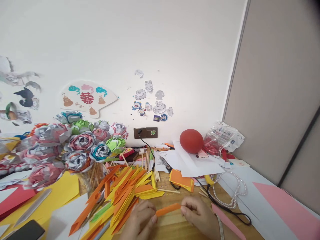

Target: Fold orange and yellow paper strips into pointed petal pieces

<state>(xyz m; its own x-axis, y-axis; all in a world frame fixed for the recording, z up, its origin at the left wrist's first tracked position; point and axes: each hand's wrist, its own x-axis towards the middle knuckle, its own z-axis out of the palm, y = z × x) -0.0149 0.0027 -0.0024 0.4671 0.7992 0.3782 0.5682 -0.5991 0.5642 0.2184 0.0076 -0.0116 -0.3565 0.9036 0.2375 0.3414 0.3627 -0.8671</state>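
Observation:
An orange folded paper strip (168,210) is stretched between my two hands, low over the wooden table (165,230). My left hand (142,218) pinches its left end between thumb and fingers. At the other end my right hand (197,213), with a bracelet on the wrist, grips the strip the same way. A heap of folded orange and yellow paper strips (125,190) lies just left of my left hand. Beyond my hands sits a small stack of orange and yellow paper pieces (181,180), partly over a pair of scissors (166,165).
Paper flowers (82,141) crowd the left back. A red balloon (191,141) rests on white paper near the wall, beside a plastic bag (223,136). A bead string (235,200) and black cable (240,213) lie at right. A phone (27,230) is at front left.

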